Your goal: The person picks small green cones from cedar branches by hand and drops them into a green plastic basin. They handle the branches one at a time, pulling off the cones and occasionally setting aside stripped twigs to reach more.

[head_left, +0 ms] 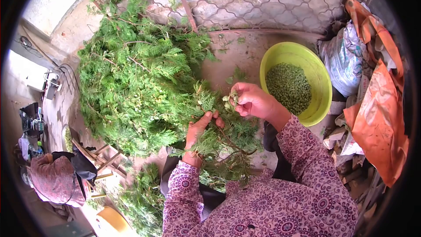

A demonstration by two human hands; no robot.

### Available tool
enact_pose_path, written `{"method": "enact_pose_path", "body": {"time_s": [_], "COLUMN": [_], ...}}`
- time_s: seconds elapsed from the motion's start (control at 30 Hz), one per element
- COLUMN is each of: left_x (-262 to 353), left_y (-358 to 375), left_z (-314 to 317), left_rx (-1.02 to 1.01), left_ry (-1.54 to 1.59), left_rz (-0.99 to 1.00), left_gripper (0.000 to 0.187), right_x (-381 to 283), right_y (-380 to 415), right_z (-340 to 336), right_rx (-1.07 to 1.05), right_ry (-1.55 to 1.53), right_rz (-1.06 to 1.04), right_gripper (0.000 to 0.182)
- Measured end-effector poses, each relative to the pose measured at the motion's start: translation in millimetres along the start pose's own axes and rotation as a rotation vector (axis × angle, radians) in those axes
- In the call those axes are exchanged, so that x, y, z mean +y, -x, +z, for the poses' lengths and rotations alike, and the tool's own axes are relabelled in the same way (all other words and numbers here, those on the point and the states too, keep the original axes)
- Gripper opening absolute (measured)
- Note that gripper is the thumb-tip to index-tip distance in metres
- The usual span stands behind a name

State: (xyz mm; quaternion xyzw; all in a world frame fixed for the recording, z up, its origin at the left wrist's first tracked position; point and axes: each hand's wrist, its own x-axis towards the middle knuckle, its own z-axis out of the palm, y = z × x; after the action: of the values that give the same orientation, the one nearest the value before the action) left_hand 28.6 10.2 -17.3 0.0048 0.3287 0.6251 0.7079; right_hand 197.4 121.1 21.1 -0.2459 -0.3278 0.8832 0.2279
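Note:
My left hand point(202, 129) is closed around a leafy green branch point(228, 142), which hangs down over my lap. Just to its right, my right hand point(252, 101) pinches small pale green cones point(228, 100) between thumb and fingers, close to the branch tip. A yellow-green basin point(322, 72) stands on the floor to the right of my right hand. Many small green cones point(289, 87) lie in it. A large heap of cut evergreen branches point(136, 74) spreads ahead and to the left, reaching up to my left hand.
A metal lattice point(263, 0) runs along the far side. White sacks point(344, 59) and an orange sheet point(379, 123) lie at right. At left a person point(57, 177) sits near a wooden chair point(105, 162). More branches point(142, 199) and a yellow container point(113, 221) are at lower left.

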Motion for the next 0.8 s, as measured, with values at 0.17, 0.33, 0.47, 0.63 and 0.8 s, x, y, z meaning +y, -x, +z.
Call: {"method": "enact_pose_path", "body": {"time_s": [0.17,0.33,0.47,0.63,0.8], "left_x": [5,-1,2,-6,-4], "left_y": [5,1,1,-4,-4], "left_z": [9,8,9,11,10], "left_rx": [-0.042,0.063,0.079,0.033,-0.007], "left_ry": [0.049,-0.139,-0.247,-0.464,-0.469], "left_rz": [-0.065,0.093,0.126,0.267,0.216], "left_gripper": [0.018,0.018,0.019,0.026,0.037], "right_x": [5,1,8,22,22], "right_y": [1,6,4,-4,-4], "right_z": [-6,-2,-2,-1,3], "right_rx": [-0.162,-0.292,-0.271,-0.173,-0.132], "right_ry": [-0.069,-0.097,-0.098,0.164,0.217], "right_rz": [0.089,0.080,0.122,0.164,0.197], "right_gripper": [0.019,0.012,0.012,0.009,0.012]}}
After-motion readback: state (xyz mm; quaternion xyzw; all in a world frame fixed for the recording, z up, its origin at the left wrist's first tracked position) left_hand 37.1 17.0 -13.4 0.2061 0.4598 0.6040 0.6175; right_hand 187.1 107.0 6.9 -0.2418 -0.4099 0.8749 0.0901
